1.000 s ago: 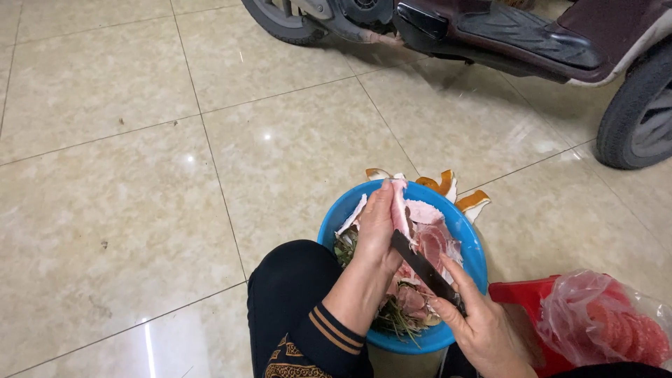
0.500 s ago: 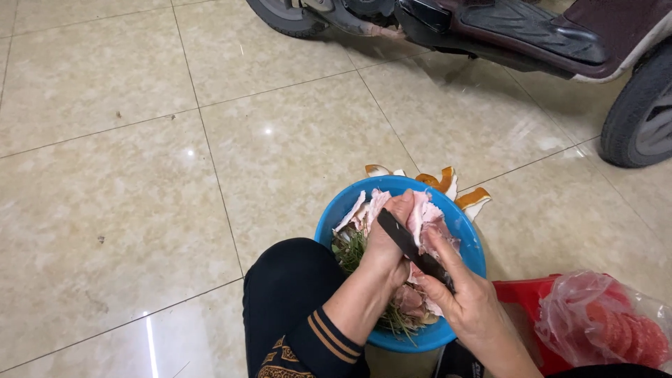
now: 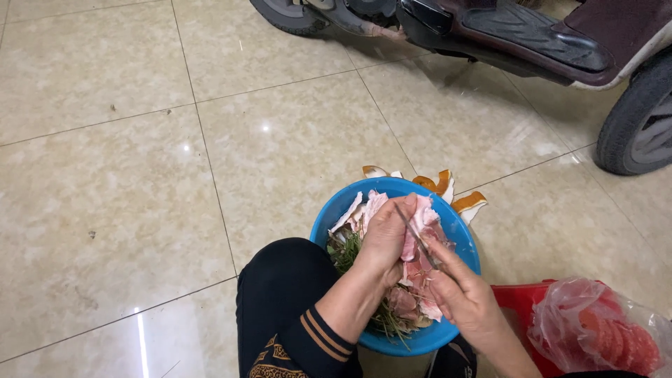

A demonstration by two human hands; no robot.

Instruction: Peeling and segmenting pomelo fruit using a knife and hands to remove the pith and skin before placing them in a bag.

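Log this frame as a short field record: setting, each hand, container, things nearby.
setting: tiled floor, seen from above
left hand: grips a pink meat slab over the bowl
right hand: holds a knife, blade against the meat
container: blue bowl with meat pieces and green herbs
nearby: orange peels behind the bowl; plastic bag at right; scooter at top
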